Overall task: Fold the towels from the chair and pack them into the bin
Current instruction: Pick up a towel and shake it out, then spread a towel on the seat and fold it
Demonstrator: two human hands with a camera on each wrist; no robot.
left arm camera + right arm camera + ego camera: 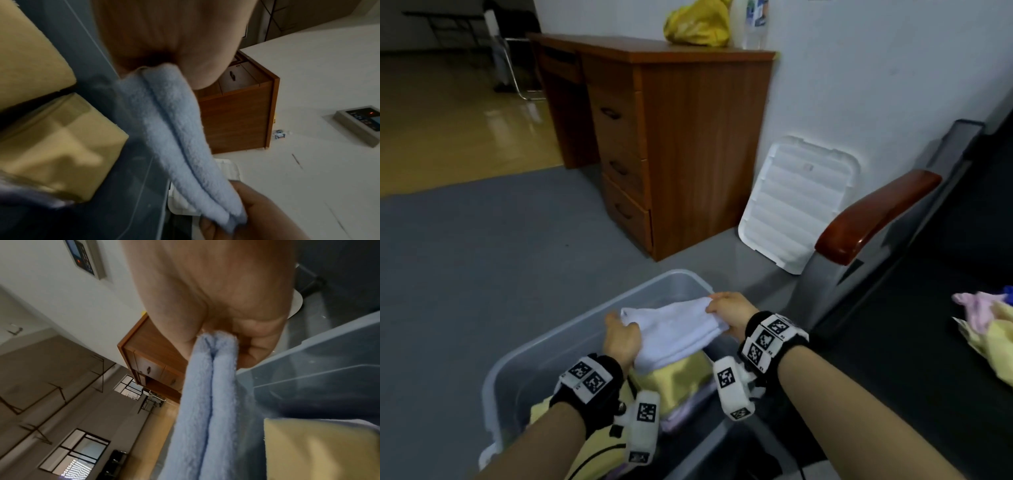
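A folded pale blue towel hangs level above the clear plastic bin on the floor. My left hand grips its left end and my right hand pinches its right end. In the left wrist view the blue towel runs from my left hand down to the right hand. The right wrist view shows the towel held in my right hand. Folded yellow towels and a pink one lie in the bin under it. Unfolded pink and yellow towels lie on the black chair seat at the right.
The chair's wooden armrest stands just right of the bin. A white bin lid leans against the wall behind it. A brown desk with drawers stands farther back, a yellow bag on top. Grey floor lies left of the bin.
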